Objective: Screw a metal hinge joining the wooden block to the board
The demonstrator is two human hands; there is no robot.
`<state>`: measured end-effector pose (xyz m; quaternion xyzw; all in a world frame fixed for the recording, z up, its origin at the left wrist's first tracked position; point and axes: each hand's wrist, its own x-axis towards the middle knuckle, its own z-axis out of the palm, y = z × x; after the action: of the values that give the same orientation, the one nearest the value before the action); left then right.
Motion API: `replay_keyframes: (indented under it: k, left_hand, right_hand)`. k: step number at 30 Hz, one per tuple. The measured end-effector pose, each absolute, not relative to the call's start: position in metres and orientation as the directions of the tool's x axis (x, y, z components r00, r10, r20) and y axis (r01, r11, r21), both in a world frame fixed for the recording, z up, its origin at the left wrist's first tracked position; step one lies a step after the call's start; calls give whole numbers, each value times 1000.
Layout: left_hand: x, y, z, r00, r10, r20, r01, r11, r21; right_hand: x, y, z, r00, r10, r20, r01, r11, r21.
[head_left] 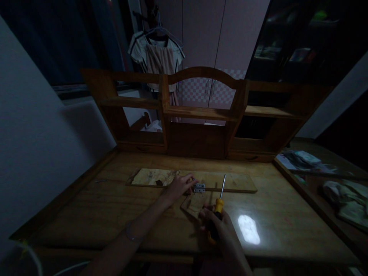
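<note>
Currently both of the person's hands are over a wooden desk [115,214], in dim light. Left hand [178,186]: reaches in over the long board [235,181], thumb and index finger bent close together at the left edge of a small metal hinge [199,188]. Whether the fingertips pinch the hinge or merely rest by it, cannot tell. A thin band [132,234] circles the left forearm.

Right hand [222,225]: fingers wrapped round the handle of a screwdriver [219,205], yellow and black. Its shank points up and away from the person, tip well apart from the hinge and to the right of it.

The hinge sits at the near edge of the long board, about midway along. A smaller board [194,204] lies on the near side of it, partly behind the right hand. Long board lies flat, lengthwise across the desk; dark stains mark its left half.

Glare [248,230] on the desktop, right of the right hand. At the far edge stands a wooden shelf unit [198,112] with an arched middle. Beyond: a shirt [138,48] on a hanger, pink wardrobe doors [201,34]. Crumpled cloth [352,203] lies off to the right.
</note>
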<state>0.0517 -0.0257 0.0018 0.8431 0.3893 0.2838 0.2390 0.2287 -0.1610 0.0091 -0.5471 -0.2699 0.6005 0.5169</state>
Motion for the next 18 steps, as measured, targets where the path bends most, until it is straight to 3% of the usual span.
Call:
replay_keyframes:
  k: [7, 12, 18]
  left_hand:
    - [54, -27, 6, 440, 858, 266, 418, -458, 785]
    - [58, -28, 9, 328, 910, 255, 306, -358, 882]
    - [62, -25, 7, 313, 904, 291, 198, -361, 911]
  right_hand:
    - [226, -152, 6, 268, 922, -281, -98, -264, -960]
    - [232, -142, -1, 255, 945, -203, 37, -219, -975]
    - [237, -128, -5, 250, 957, -150, 181, -199, -963]
